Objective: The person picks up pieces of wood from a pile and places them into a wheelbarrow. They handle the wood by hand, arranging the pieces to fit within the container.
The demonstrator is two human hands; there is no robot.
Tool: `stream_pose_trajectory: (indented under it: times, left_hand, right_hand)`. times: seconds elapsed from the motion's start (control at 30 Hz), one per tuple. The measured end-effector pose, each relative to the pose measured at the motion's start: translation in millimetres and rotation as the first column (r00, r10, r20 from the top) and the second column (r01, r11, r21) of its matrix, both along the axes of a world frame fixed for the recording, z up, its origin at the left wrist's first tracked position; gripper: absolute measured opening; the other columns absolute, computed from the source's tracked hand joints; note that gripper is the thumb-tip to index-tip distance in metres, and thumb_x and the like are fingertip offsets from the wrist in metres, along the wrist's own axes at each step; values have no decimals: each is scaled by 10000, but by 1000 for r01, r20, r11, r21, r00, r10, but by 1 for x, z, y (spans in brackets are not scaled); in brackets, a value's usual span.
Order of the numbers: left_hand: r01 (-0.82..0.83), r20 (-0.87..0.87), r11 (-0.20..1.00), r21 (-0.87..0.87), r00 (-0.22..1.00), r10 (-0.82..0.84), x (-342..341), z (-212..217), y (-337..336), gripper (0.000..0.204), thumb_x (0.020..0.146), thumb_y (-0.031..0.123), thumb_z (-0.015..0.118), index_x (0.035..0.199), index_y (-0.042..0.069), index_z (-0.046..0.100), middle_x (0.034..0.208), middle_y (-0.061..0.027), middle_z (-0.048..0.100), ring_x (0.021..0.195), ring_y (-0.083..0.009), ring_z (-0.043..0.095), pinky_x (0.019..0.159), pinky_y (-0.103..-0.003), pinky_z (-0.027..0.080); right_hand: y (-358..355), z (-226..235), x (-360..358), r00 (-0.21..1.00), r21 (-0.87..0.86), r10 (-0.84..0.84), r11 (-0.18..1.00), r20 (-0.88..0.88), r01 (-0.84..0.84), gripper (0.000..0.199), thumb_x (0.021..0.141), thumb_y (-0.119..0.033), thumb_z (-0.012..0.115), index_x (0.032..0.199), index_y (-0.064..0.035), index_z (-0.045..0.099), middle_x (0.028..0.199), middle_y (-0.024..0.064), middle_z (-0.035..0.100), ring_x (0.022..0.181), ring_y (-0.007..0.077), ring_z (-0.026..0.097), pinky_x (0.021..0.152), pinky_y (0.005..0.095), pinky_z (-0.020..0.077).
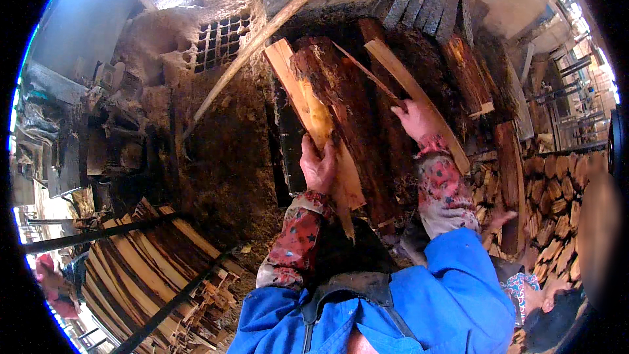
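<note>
My left hand [318,167] is closed on the edge of a pale split wood slab [314,108], its thumb and fingers bent against the wood. Right beside that slab lies a thick, dark, bark-covered piece of wood [347,111]. My right hand [416,120] is wrapped at the side of a long, narrow wood slab [401,73] that slants down to the right past my forearm. A thin wood strip [367,71] ends at the fingers of that hand; whether they hold it too, I cannot tell. Both forearms wear patterned red sleeves.
A long pole [275,23] leans across the far wall, near a metal grate [223,40]. Long slabs are stacked behind a dark bar [170,298] at lower left. Split firewood [557,210] is piled at right, where a co-worker's hand [501,219] is close to an upright slab [509,187].
</note>
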State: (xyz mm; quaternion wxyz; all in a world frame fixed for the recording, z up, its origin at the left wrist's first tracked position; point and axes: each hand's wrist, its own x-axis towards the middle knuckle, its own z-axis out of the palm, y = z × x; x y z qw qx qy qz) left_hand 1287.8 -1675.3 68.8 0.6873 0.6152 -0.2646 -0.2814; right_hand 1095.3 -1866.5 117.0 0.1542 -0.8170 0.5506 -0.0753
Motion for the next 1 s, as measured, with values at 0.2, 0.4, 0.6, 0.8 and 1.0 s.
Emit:
stream_pose_trajectory:
  times: [0.2, 0.4, 0.6, 0.8, 1.0]
  left_hand:
    - [42, 59, 999, -7, 997, -42, -1, -3, -4, 376, 916, 74, 611, 1243, -60, 484, 1084, -155, 670, 971, -182, 641, 836, -307, 505]
    - [13, 16, 1000, 6, 1000, -13, 4, -9, -2, 397, 910, 72, 618, 1254, -70, 480, 1080, -173, 675, 986, -203, 658, 846, -309, 510]
    - [22, -19, 1000, -16, 1000, -22, 3, -11, -5, 433, 912, 83, 637, 1281, -67, 467, 1110, -158, 664, 1000, -201, 645, 859, -305, 508]
    - [13, 42, 998, 63, 999, -16, 5, -17, -1, 454, 880, 86, 650, 1263, -82, 472, 1118, -195, 669, 1012, -228, 662, 851, -326, 517]
    - [42, 21, 999, -4, 999, -41, 10, -5, 5, 483, 881, 95, 651, 1285, -85, 458, 1114, -197, 670, 1010, -232, 665, 849, -325, 517]
  right_hand:
    - [-31, -1, 28, 997, 23, -75, 997, 3, 75, 483, 887, -477, 601, 1055, -28, 659, 977, 257, 660, 958, 438, 618, 810, 500, 490]
    - [-52, 15, 3, 995, -140, -57, 989, -87, 45, 601, 794, -519, 690, 1191, -71, 632, 987, 233, 675, 930, 432, 634, 821, 490, 509]
    - [-64, -24, -47, 982, 4, -121, 992, -144, 123, 1034, 714, -610, 728, 1474, -36, 324, 1427, 295, 395, 1363, 426, 341, 1117, 458, 316]
    - [-43, -2, -34, 985, 93, -99, 989, -140, 113, 869, 727, -508, 758, 1334, 34, 453, 1116, 271, 640, 1056, 363, 636, 895, 451, 493]
    - [2, 50, 13, 959, 25, 81, 995, 271, -92, 489, 825, -280, 732, 1158, 41, 572, 1062, 214, 680, 996, 350, 658, 862, 401, 510]
